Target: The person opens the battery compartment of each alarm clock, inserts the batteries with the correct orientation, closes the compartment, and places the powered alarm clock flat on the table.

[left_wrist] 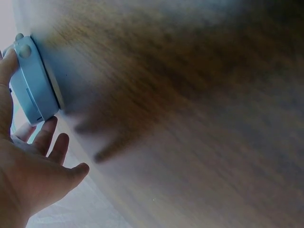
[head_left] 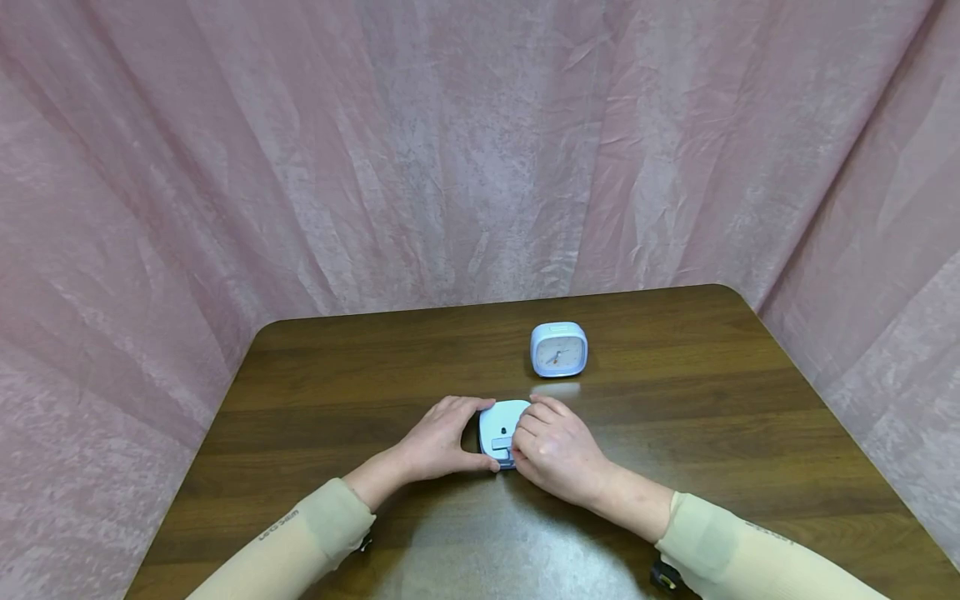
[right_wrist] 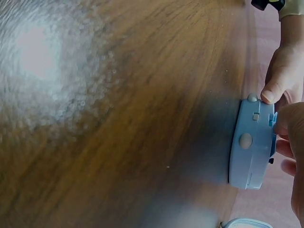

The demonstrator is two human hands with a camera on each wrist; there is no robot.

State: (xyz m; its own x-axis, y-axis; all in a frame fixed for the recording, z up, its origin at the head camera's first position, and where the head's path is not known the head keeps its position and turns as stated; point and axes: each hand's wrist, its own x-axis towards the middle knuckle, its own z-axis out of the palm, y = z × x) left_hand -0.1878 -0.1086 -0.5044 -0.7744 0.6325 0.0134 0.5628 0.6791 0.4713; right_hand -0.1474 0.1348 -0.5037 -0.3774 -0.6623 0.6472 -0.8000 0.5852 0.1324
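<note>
A light-blue alarm clock (head_left: 493, 417) lies face down on the table, its back plate upward. My left hand (head_left: 441, 437) grips it from the left, thumb at the near edge and a finger at the far edge. At the clock's right part is my right hand (head_left: 558, 446), its fingers curled over the back. In the right wrist view, a small light-blue battery cover (right_wrist: 272, 118) stands up from the back of the clock (right_wrist: 249, 156), pinched by the right fingers. Those fingers partly hide the compartment.
A second alarm clock (head_left: 559, 350) stands upright behind the hands, its dial facing forward. The brown wooden table (head_left: 337, 367) has a rounded far edge, with pink curtains (head_left: 480, 150) behind and at both sides.
</note>
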